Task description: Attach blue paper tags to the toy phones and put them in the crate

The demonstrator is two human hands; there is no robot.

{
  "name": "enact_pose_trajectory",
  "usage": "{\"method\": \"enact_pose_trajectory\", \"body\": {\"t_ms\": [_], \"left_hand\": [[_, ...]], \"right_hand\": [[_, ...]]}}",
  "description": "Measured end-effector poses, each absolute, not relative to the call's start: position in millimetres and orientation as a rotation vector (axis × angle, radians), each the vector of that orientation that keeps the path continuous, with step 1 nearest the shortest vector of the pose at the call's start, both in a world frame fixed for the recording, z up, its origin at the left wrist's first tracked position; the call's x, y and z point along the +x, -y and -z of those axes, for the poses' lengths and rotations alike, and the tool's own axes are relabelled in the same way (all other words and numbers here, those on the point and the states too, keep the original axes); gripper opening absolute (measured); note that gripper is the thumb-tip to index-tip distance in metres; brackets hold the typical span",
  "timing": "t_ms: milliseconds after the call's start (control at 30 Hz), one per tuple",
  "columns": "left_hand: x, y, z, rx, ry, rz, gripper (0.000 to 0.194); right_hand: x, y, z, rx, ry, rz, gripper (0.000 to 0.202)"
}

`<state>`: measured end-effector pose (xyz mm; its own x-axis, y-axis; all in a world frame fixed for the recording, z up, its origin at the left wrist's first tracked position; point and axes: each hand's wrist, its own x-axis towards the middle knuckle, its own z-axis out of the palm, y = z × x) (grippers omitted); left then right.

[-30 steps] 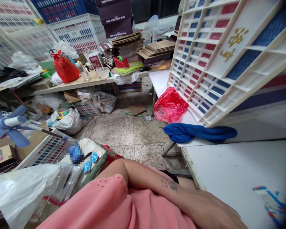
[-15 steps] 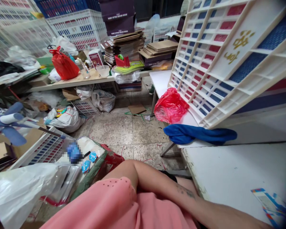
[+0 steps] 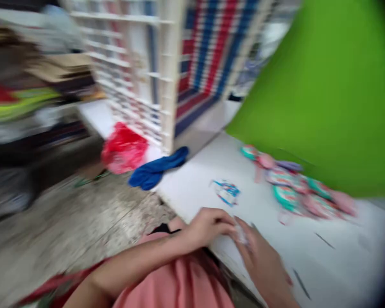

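Observation:
Both my hands meet over the near edge of the white table (image 3: pixel 259 231). My left hand (image 3: pixel 208 226) has its fingers bent toward a small whitish, clear item (image 3: pixel 240 233), blurred by motion. My right hand (image 3: pixel 263 256) closes on that same item from the other side. Just beyond them lies a blue and white printed piece (image 3: pixel 227 192). Farther right is a pile of round pink, teal and white items (image 3: pixel 287 192). What the small item is cannot be made out.
A white crate (image 3: pixel 167 77) with a striped lining stands on the table behind a blue cloth (image 3: pixel 157 169) and a red plastic bag (image 3: pixel 124 149). A large green sheet (image 3: pixel 333 98) rises at the right. Thin dark tools (image 3: pixel 302 284) lie near the right front.
The view has swung right, bringing the green sheet and the pile into sight. Both hands now show together at a small item; before, only one forearm was visible.

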<state>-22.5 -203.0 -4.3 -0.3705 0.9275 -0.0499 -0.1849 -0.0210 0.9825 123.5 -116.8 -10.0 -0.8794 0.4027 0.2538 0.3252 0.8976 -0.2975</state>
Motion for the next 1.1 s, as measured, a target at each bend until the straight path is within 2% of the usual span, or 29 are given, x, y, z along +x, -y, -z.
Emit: {"method": "enact_pose_trajectory", "body": {"t_ms": [300,533,667,767,933,1100], "left_hand": [[-31,176,9,0.745,-1.234,-1.399,0.029],[-55,154,11,0.876,-1.375,-1.512,0.020],[-62,144,6,0.934,-1.475,-1.512,0.019],[-47,139,3,1.036,-1.486,-1.443,0.014],[-27,140,-2,1.228,-1.514,-1.284,0.009],[-38,143,-3,1.247,-1.571,-1.178,0.010]], "right_hand": [[129,103,-13,-0.852,2.800,-0.257,0.037],[170,62,9,-1.140,2.739,0.040,0.038],[195,40,5,-1.182,2.662,0.046,0.045],[188,50,-8,-0.998,2.559,-0.266,0.044],[153,84,-7,-0.783,2.194,-1.360,0.036],[148,89,11,-0.779,1.488,-1.779,0.025]]}}
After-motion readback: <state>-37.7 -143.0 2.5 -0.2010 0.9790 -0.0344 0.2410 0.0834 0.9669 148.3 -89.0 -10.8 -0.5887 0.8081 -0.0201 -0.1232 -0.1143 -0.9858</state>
